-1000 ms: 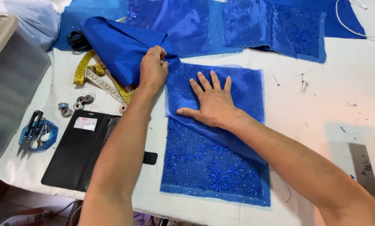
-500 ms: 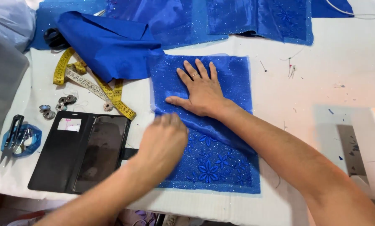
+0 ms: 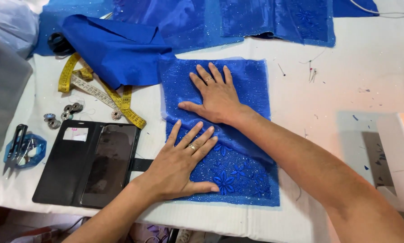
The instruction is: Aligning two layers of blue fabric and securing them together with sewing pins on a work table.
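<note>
Blue sequined fabric panel (image 3: 251,90) lies mid-frame on the white tabletop (image 3: 355,76), left hand (image 3: 181,164) and right hand (image 3: 215,94) pressing it flat, fingers (image 3: 197,132) spread wide, holding nothing.

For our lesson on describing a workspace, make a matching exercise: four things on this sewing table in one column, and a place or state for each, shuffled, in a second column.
1. left hand
2. right hand
3. measuring tape
4. phone case

A. lies open, black, left of the glittery cloth
B. flat on the cloth's upper half
C. yellow, loosely heaped beside plain blue fabric
D. flat on the cloth's lower half

Pairs: 1-D, 2-B, 3-C, 4-A
</note>
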